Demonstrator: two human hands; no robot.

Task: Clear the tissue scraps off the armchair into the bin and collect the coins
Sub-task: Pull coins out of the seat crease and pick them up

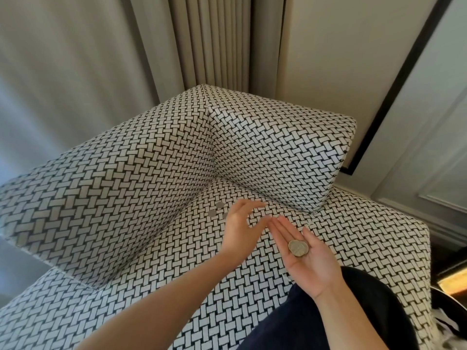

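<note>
Left hand point(240, 223): open, empty, reaching beside loose coins point(219, 205) mid-frame.
Right hand point(307, 266): flat, palm-up, carrying collected coins point(298, 248).
Risk: a tilted palm could spill them.

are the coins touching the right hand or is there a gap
Touching. The head view shows the coins lying overlapped flat on the upturned palm of the right hand, with no gap visible beneath them.
</note>
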